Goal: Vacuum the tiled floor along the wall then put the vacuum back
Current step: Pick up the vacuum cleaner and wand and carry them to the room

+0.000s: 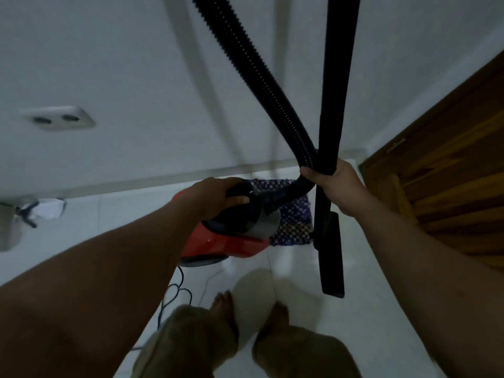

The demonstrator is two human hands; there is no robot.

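Note:
A red and black canister vacuum (231, 241) hangs just above the white tiled floor (368, 309), near the white wall (136, 64). My left hand (215, 195) is shut on its black top handle. My right hand (335, 184) grips the black rigid tube (335, 77) together with the ribbed black hose (245, 50), which loops up out of the frame. The tube's flat black nozzle (332, 257) points down toward the floor beside my bare feet.
A woven purple and white mat (294, 214) lies by the skirting. A wooden door (450, 173) stands at the right. A double wall socket (58, 118) sits at the left, a blue cable (174, 293) trails on the floor, and a grey object (11, 227) is at far left.

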